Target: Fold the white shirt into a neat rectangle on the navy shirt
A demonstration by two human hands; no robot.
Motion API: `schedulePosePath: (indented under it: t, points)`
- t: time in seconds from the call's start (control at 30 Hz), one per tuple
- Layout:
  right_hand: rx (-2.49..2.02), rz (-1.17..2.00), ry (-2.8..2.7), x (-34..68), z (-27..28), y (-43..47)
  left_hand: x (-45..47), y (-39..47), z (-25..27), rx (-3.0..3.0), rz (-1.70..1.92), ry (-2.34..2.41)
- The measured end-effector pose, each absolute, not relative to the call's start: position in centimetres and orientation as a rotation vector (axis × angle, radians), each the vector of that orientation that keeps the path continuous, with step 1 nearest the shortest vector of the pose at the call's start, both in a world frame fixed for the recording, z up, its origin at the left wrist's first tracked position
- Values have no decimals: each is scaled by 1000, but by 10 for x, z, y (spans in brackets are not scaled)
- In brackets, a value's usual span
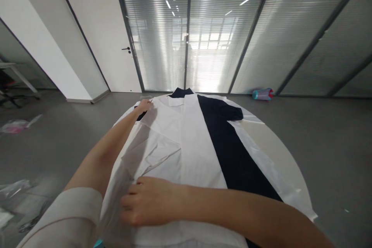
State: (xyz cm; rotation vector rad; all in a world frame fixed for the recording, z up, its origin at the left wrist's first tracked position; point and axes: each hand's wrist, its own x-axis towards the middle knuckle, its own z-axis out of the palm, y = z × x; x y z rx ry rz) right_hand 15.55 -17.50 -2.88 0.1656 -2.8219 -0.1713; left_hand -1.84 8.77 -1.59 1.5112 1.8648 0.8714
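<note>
A short-sleeved garment (215, 135) in navy and white lies spread out, its dark collar (181, 92) at the far end. White cloth (186, 143) covers its middle and left part, with creases on the left. My left hand (144, 105) reaches to the far left, its fingers closed on the white cloth near a dark sleeve end. Nearer to me, my right hand (149, 201) crosses over from the right with curled fingers gripping the cloth's left part. Its fingertips are partly hidden.
The garment lies on a round pale table (279, 155) with a thin white sheet (266, 162) along the right. A blue and red bundle (262, 94) rests on the floor by the glass wall. Plastic bags (16, 126) lie on the floor at left, beyond them a desk (19, 71).
</note>
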Motion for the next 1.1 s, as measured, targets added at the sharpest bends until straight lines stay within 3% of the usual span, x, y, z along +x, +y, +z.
schedulePosePath:
  t: [0.23, 0.5, 0.8, 1.1]
  points:
    - [373, -115, -2681, 99, -67, -185, -46, 115, -24, 1358, 685, 2003]
    - [359, -118, -2688, 83, -77, -179, -51, 125, -26, 1302, 770, 1916]
    - [380, -247, -2679, 120, -36, -164, -42, 119, -15, 1288, 893, 1718]
    - [-55, -258, -2494, 217, -2, -160, 0, 138, -24, 1338, 996, 1678]
